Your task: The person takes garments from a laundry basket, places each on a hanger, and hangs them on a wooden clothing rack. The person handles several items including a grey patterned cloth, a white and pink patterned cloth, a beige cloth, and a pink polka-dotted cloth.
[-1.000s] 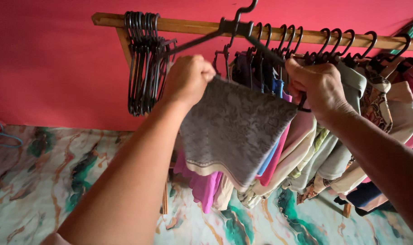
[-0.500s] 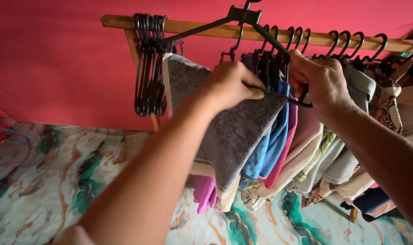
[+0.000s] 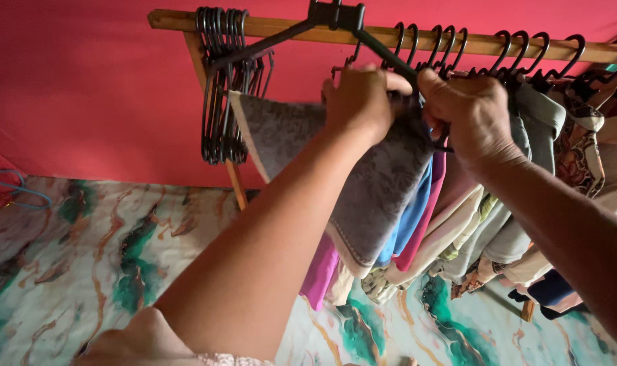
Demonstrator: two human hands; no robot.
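Head view: your left hand is closed on the upper edge of the grey patterned cloth, which drapes down and to the left from the grip, its cream-trimmed corner pointing toward the empty black hangers. Your right hand, just beside the left, is clenched around the lower bar of the black hanger, whose hook sits at the wooden rail. Both forearms reach up and forward, wrists level. Hung garments crowd the rail to the right, against a red wall
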